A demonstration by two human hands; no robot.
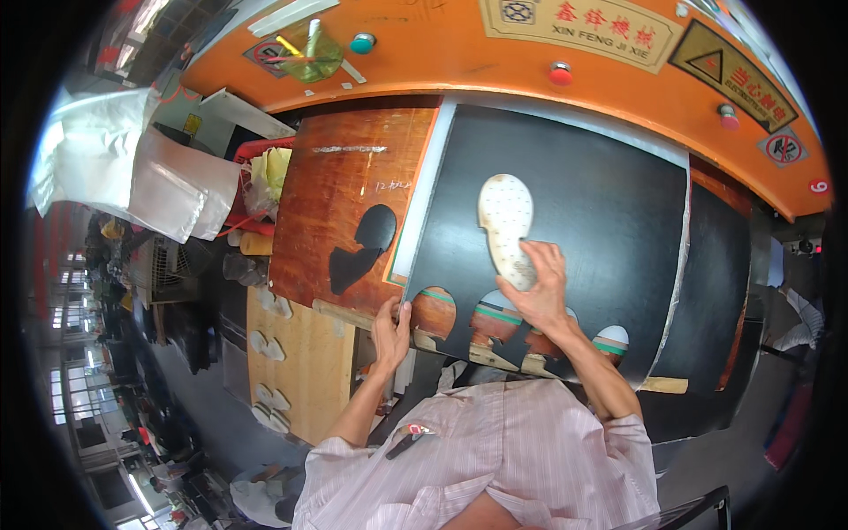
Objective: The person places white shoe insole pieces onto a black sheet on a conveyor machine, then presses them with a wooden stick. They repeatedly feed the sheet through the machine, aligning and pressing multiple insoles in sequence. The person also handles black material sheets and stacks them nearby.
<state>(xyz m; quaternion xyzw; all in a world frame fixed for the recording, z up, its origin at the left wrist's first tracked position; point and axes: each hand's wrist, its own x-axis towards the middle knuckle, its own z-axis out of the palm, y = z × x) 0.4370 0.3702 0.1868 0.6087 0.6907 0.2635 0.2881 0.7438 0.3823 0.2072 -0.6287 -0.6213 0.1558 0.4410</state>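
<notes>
A white, sole-shaped cutting die (506, 216) dotted with small marks lies on a large black sheet (574, 194). My right hand (541, 281) grips the narrow near end of the die between thumb and fingers. At the sheet's near left corner, my left hand (391, 334) holds the black sheet by its edge. Several sole-shaped cutouts run along the sheet's near edge, and brown board shows through them. Left of the sheet, a black sole-shaped piece (364, 247) rests on the brown wooden board (309, 199).
Across the far side stands an orange machine (424, 53) with a green button (362, 42), red buttons and a pen holder (311, 58). A light wooden bench (305, 371) at left carries several pale pieces. Clear plastic sheeting (168, 181) hangs at far left, beside a red basket (256, 150).
</notes>
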